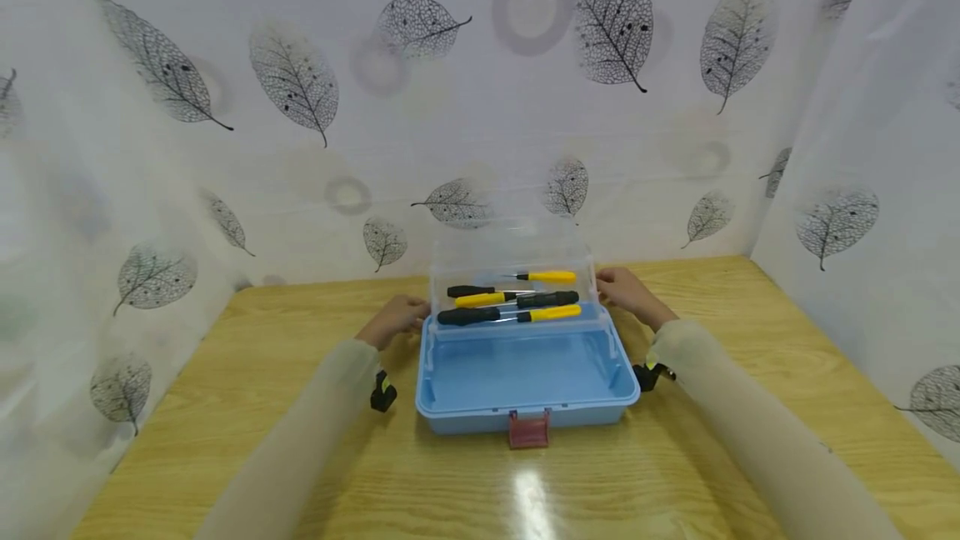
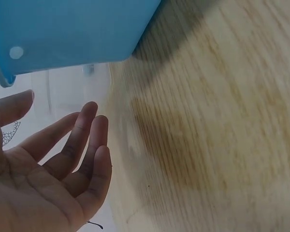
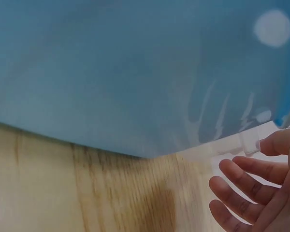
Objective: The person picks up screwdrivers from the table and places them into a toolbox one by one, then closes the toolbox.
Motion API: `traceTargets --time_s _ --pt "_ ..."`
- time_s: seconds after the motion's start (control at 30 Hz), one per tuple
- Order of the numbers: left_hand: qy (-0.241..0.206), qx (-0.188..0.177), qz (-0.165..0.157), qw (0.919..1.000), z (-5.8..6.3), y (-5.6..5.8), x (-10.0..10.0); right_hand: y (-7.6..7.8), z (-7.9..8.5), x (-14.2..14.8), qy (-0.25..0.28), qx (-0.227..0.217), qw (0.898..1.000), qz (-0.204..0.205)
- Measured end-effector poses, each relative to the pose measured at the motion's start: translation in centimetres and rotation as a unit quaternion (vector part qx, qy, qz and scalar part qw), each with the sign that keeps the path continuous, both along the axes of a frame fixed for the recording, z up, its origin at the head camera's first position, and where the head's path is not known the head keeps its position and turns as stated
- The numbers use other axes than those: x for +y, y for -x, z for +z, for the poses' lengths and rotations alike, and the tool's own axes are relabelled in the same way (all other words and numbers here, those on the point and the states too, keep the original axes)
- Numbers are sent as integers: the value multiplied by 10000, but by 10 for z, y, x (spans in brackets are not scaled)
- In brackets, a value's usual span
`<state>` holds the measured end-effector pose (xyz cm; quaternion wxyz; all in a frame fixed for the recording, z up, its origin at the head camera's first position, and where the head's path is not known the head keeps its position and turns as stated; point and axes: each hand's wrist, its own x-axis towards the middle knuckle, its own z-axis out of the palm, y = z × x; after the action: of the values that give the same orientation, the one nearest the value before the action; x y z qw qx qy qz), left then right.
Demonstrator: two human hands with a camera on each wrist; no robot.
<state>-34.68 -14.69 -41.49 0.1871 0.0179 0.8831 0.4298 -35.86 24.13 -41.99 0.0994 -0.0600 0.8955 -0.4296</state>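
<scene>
A light blue toolbox (image 1: 525,369) stands in the head view with its clear lid (image 1: 513,240) raised at the back. Behind the clear plastic lie several screwdrivers (image 1: 555,312) with yellow or black handles. My left hand (image 1: 401,319) is beside the back left corner; in the left wrist view its fingers (image 2: 89,145) are loosely bent, with nothing between them and the thumb. At the back right corner is my right hand (image 1: 624,292). The right wrist view shows its thumb tip right at the clear plastic edge, the fingers (image 3: 241,193) relaxed and spread below.
The toolbox rests on a wood-grain table (image 1: 300,373). A red latch (image 1: 529,430) hangs down at its front. Close behind the table is a white curtain (image 1: 465,123) printed with leaves, which also runs along both sides. Small black devices (image 1: 383,392) are worn at the wrists.
</scene>
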Motion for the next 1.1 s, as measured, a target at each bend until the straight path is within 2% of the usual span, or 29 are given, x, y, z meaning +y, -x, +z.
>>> traceTargets --time_s 0.4,0.73,1.1 --pt "-28 254 100 9996 4 4 4 -2 1 -1 393 -163 9991 -27" --pt "-161 348 248 9990 3 4 6 -3 0 -1 173 58 9998 38" --pt "-253 634 190 9975 1 5 8 0 -4 0 54 75 9999 -80"
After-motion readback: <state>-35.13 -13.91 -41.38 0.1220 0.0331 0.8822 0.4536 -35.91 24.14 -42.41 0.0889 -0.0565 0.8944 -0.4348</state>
